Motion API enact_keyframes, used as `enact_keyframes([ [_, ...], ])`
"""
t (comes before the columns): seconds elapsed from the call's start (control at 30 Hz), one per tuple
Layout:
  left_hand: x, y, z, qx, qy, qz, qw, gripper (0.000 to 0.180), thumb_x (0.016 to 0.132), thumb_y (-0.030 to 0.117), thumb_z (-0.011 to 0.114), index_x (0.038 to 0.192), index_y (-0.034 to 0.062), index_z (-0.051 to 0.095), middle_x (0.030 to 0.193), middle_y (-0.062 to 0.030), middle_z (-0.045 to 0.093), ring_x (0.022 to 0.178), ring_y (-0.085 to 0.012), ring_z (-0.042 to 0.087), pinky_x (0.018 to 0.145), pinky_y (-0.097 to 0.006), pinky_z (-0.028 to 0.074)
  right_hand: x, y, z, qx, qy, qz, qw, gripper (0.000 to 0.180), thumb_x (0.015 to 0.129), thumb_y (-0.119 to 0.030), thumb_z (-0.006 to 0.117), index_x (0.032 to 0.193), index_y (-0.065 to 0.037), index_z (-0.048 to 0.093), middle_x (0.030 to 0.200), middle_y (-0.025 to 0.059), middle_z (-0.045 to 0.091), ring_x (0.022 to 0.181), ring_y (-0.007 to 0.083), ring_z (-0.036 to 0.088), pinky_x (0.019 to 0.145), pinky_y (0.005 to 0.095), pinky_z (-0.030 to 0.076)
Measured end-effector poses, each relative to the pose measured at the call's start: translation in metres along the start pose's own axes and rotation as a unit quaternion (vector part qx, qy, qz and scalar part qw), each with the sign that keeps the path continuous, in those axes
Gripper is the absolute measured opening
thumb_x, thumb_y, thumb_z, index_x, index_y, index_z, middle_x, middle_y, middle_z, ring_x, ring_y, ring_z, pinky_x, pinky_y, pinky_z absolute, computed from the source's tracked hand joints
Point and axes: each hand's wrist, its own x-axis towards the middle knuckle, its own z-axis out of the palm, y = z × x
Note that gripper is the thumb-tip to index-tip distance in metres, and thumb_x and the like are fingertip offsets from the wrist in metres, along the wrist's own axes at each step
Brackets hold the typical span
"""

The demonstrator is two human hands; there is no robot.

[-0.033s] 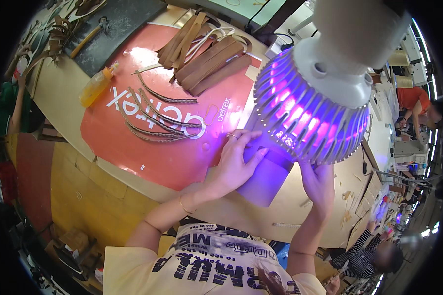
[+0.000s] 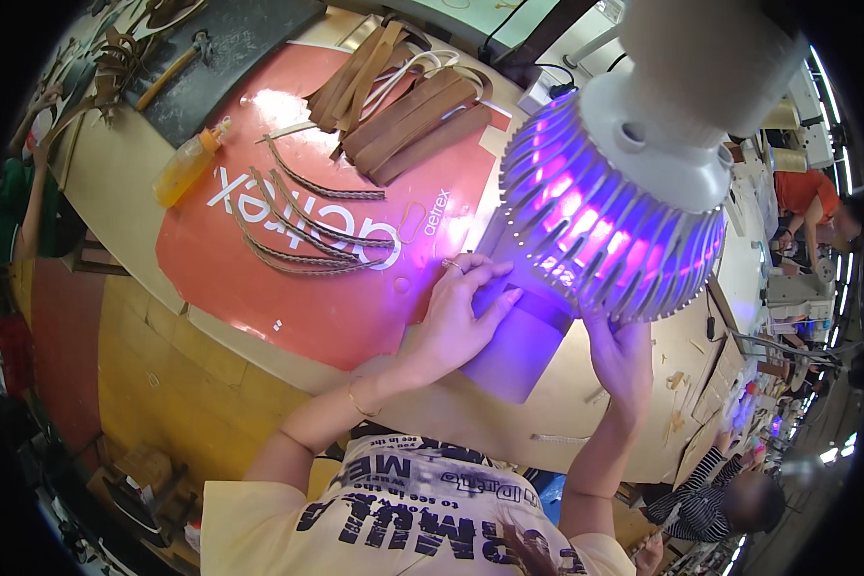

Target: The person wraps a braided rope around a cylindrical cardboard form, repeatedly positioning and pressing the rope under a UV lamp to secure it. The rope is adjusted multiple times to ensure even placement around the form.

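A dark, flat strip (image 2: 545, 309) lies across a smooth sheet or board (image 2: 514, 370) lit violet by a lamp. My left hand (image 2: 461, 315) is at the strip's left end, its thumb pressed on it and its fingers curled beside it. On the right, my right hand (image 2: 621, 360) is closed near the other end, the fingertips partly hidden behind the lamp head (image 2: 614, 226). This large, ribbed lamp glows purple and covers the far part of the work. Several braided cords (image 2: 302, 230) rest on a red plastic bag to the left.
Bundled brown leather strips (image 2: 418, 139) lie at the back of the red bag (image 2: 307, 336). An orange-capped bottle of yellow liquid (image 2: 187, 173) stands at its left edge. A hammer (image 2: 173, 72) lies on a dark slab (image 2: 230, 58). Scraps (image 2: 677, 381) dot the right table. Other people sit nearby.
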Motion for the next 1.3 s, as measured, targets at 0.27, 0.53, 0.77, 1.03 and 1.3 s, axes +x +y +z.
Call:
enact_keyframes([
  [0.27,0.004,0.002,-0.005,-0.069,-0.033,-0.019,0.997,0.017,0.084,0.008,0.074,0.097,-0.0018,0.069,0.098,-0.0091,0.066,0.084,-0.0158,0.064,0.076,-0.028,0.051,-0.014,0.001,-0.007,-0.082,-0.038,0.097,0.991,0.024,0.096,-0.018,0.064,0.107,0.002,0.065,0.080,-0.0001,0.062,0.066,0.0053,0.048,0.058,0.0226,0.039],
  [0.53,0.039,0.008,0.008,-0.162,0.011,0.080,0.983,0.024,0.088,-0.001,0.066,0.112,-0.0017,0.063,0.094,-0.0044,0.069,0.083,-0.0075,0.064,0.070,-0.021,0.053,-0.023,0.017,-0.016,0.043,0.069,0.071,0.994,0.024,0.100,-0.019,0.059,0.093,0.004,0.064,0.077,-0.0004,0.060,0.070,0.0052,0.051,0.065,0.0206,0.042],
  [0.77,0.042,0.013,-0.006,-0.441,-0.051,-0.151,0.883,0.034,0.090,-0.007,0.057,0.123,-0.0021,0.054,0.106,-0.0079,0.069,0.091,-0.0123,0.066,0.077,-0.025,0.055,-0.019,0.023,-0.019,0.029,0.025,0.153,0.987,0.023,0.099,-0.020,0.060,0.093,0.002,0.064,0.076,-0.0017,0.059,0.066,0.0035,0.048,0.059,0.0197,0.039],
  [1.03,0.026,0.016,-0.012,-0.449,-0.039,-0.186,0.873,0.038,0.092,-0.006,0.056,0.129,-0.0047,0.046,0.108,-0.0142,0.067,0.090,-0.0136,0.066,0.080,-0.026,0.055,0.013,0.001,0.008,-0.106,-0.026,-0.052,0.993,0.020,0.090,-0.014,0.064,0.093,0.006,0.063,0.061,0.0102,0.055,0.052,0.0148,0.048,0.050,0.0312,0.038],
  [1.3,0.021,0.020,-0.017,-0.474,-0.035,-0.162,0.865,0.045,0.094,-0.004,0.055,0.136,-0.0058,0.038,0.111,-0.0174,0.067,0.097,-0.0169,0.066,0.085,-0.029,0.056,0.018,0.006,0.020,-0.210,-0.011,-0.116,0.971,0.025,0.088,-0.013,0.062,0.110,-0.001,0.063,0.073,0.0207,0.063,0.058,0.0375,0.060,0.055,0.0423,0.045],
])
